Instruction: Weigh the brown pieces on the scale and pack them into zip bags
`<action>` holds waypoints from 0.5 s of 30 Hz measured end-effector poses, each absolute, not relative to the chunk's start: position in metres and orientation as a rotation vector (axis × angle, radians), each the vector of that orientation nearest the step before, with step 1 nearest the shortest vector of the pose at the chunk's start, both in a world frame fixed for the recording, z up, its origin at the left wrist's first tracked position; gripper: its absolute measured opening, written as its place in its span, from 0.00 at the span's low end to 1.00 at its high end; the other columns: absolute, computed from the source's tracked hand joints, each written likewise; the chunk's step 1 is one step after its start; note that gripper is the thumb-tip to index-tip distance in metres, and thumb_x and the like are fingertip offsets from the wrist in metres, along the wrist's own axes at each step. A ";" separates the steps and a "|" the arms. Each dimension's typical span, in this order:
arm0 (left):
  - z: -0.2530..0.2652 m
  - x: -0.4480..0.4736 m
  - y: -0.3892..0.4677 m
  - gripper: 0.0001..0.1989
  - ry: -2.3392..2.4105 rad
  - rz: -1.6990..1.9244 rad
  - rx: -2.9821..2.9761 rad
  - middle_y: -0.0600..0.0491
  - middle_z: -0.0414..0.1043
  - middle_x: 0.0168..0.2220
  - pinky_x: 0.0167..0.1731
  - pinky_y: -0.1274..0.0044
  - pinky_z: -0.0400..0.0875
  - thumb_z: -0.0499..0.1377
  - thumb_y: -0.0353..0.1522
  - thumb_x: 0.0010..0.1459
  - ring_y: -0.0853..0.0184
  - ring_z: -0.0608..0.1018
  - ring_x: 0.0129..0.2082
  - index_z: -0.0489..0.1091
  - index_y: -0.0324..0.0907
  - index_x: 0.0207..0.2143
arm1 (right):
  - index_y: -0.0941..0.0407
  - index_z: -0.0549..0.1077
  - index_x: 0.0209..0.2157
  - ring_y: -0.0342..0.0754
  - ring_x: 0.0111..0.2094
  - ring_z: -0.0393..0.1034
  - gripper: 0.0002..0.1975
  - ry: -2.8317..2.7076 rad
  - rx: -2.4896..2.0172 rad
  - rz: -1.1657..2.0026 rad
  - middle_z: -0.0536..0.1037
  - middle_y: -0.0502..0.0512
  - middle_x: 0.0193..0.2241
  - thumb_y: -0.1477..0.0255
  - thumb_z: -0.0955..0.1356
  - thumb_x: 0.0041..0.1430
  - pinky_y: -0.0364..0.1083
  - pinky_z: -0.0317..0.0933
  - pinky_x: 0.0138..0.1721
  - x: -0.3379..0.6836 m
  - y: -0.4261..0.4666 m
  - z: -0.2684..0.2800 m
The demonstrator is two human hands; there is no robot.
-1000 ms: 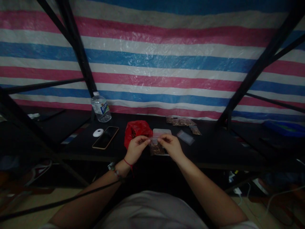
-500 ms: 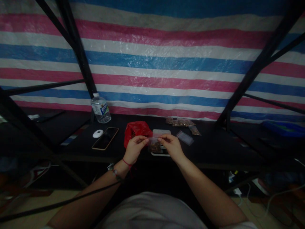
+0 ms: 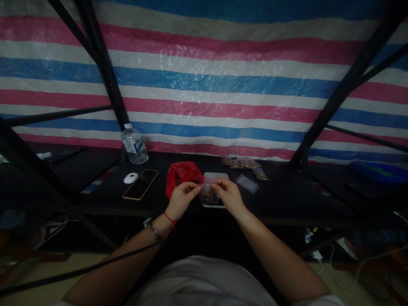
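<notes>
Between my hands hangs a small clear zip bag point(image 3: 208, 195) with brown bits in its lower part. My left hand point(image 3: 182, 197) pinches its upper left edge, and my right hand point(image 3: 228, 193) pinches the upper right. Beneath and behind the bag is a small white scale point(image 3: 216, 175), partly hidden by it and by my right hand. Close to my left fingers sits a red plastic bag point(image 3: 181, 171), its mouth showing brown contents. To the right of my right hand lies a flat, clear zip bag point(image 3: 247, 184).
Filled zip bags point(image 3: 244, 163) lie at the back of the black table point(image 3: 280, 199), with another filled bag point(image 3: 260, 174) nearer. On the left are a phone point(image 3: 141, 185), a white oval case point(image 3: 130, 178) and a plastic bottle point(image 3: 135, 144). Black metal posts point(image 3: 108, 76) frame the striped sheet.
The zip bag's top has shifted slightly and its contents show a little wider. Both hands keep pinching its upper edge, with only small finger movement.
</notes>
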State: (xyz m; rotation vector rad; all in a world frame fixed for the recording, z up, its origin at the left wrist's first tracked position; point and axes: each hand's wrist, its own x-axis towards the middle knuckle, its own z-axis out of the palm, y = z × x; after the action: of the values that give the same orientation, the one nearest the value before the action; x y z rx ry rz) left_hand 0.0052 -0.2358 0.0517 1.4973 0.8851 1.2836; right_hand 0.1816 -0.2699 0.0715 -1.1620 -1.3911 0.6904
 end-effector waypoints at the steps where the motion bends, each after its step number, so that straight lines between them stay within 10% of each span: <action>1: 0.052 0.005 -0.236 0.15 0.879 1.281 1.506 0.51 0.77 0.27 0.29 0.78 0.71 0.66 0.41 0.45 0.68 0.76 0.27 0.74 0.38 0.28 | 0.56 0.72 0.25 0.44 0.26 0.67 0.11 -1.394 -1.152 0.705 0.74 0.50 0.23 0.62 0.68 0.51 0.43 0.62 0.29 0.181 -0.270 0.072; 15: 0.057 0.002 -0.244 0.10 0.874 1.250 1.677 0.51 0.78 0.29 0.31 0.78 0.72 0.63 0.36 0.48 0.67 0.78 0.28 0.75 0.38 0.29 | 0.56 0.77 0.29 0.46 0.27 0.72 0.09 -1.480 -1.143 0.687 0.79 0.53 0.27 0.65 0.70 0.50 0.43 0.66 0.29 0.177 -0.274 0.066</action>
State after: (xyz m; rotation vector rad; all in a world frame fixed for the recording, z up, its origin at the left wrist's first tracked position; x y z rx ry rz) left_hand 0.0024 -0.2439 0.0570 1.6770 0.8744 1.2495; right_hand 0.1767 -0.2738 0.0662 -1.1431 -1.4799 0.6872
